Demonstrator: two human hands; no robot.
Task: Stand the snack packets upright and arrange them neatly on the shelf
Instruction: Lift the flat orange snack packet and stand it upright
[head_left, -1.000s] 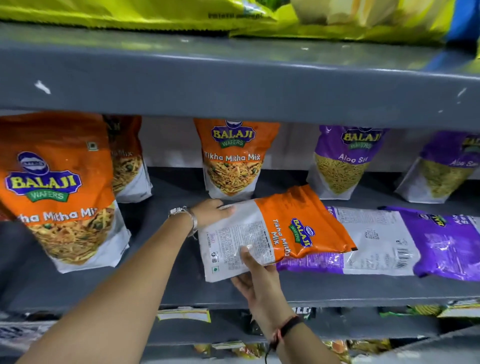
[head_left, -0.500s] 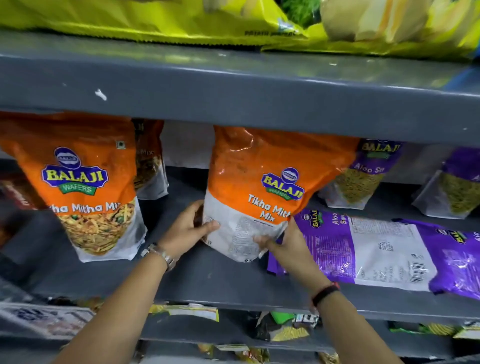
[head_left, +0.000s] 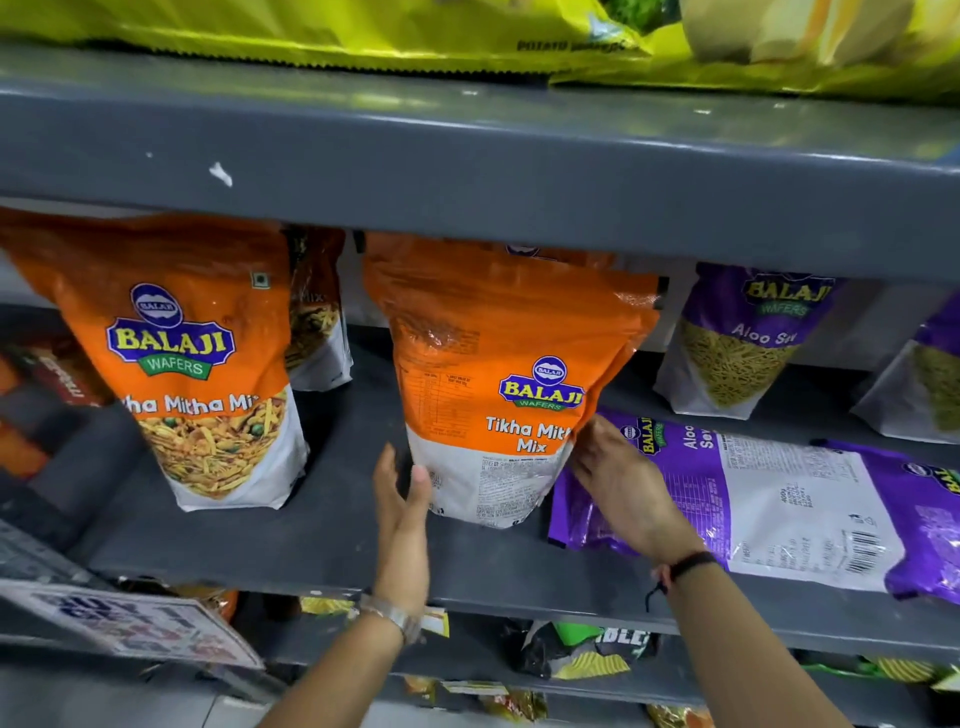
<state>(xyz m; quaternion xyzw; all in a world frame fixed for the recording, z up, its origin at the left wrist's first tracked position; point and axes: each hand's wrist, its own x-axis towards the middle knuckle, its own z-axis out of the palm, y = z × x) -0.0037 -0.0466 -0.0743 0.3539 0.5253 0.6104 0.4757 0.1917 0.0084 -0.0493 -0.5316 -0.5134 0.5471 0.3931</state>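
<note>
**Orange packet now upright between your hands**

Since a second ago, the orange packet (head_left: 498, 384) has gone from lying sideways across the purple one to standing on its base at the middle of the shelf (head_left: 322, 540), its top tucked under the shelf above. Your left hand (head_left: 402, 499) has shifted to the packet's lower left edge, fingers straight and thumb touching the white bottom panel; it is open against the packet, not closed round it. Your right hand (head_left: 618, 483) presses its fingertips to the lower right edge, also flat and open, and it lies over the near end of the flat purple packet (head_left: 779, 499).

That purple packet lies on its side at the right of the frame, touching or just beside the orange one's base. Left of centre a second orange packet (head_left: 197, 364) stands upright, with another partly hidden behind it. At the upper right, two purple packets (head_left: 748, 338) stand at the back of the shelf.
</note>
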